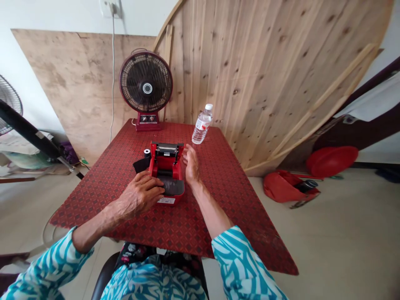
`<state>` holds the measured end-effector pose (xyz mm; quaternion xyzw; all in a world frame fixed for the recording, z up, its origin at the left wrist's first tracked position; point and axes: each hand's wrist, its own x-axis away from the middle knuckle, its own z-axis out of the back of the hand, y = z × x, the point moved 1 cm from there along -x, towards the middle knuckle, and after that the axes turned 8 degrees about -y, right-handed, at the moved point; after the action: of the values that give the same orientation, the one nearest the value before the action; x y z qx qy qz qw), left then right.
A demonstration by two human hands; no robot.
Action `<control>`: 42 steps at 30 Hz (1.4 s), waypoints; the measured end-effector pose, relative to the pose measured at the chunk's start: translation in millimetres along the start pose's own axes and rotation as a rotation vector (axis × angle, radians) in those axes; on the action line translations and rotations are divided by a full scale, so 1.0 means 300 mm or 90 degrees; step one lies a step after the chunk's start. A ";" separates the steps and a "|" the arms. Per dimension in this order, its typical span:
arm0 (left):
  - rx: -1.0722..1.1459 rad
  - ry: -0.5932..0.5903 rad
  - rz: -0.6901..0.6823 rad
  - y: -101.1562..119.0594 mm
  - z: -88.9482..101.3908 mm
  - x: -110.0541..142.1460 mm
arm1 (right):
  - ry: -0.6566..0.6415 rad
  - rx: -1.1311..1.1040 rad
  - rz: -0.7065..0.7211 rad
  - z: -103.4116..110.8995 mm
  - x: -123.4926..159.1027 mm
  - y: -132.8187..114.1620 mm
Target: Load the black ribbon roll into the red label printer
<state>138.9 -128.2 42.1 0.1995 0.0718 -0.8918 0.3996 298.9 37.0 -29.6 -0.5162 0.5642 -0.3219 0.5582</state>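
From the head camera, a red desktop printer (168,167) sits open near the middle of the table (234,200), set in from every edge, its black mechanism exposed. The left hand (146,191) lies along its near left side, fingers slightly bent and side by side, fingertips at the dark panel (171,186); whether they pinch anything, I cannot tell. The right hand (191,164) is half open beside the printer's right side, fingers loosely curved. Just left of the printer stands a white-cored black roll (147,153). An electric fan (146,88) occupies the table's far left corner; a capped water bottle (201,125) stands near the far right corner.
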 end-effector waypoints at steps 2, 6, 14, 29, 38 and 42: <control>-0.008 0.003 0.007 0.006 -0.005 0.006 | -0.001 -0.001 -0.025 -0.012 -0.045 -0.032; -0.006 0.009 0.015 0.013 -0.012 0.014 | 0.005 0.007 -0.026 -0.023 -0.035 -0.081; 0.041 -0.007 0.021 -0.002 -0.021 0.032 | -0.001 0.046 0.001 0.009 0.193 -0.079; 0.017 0.055 0.169 -0.084 -0.073 0.082 | -0.006 -0.062 -0.073 0.001 0.237 -0.026; 0.310 0.102 0.300 -0.098 -0.090 0.095 | 0.034 -0.045 -0.055 -0.010 0.266 0.027; 0.616 0.178 0.503 -0.127 -0.121 0.087 | 0.044 -0.065 -0.101 -0.015 0.287 0.069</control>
<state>105.8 -109.9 -2.9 0.4832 -0.3664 -0.5744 0.5499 303.2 -39.6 -73.9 -0.5754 0.5565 -0.3535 0.4840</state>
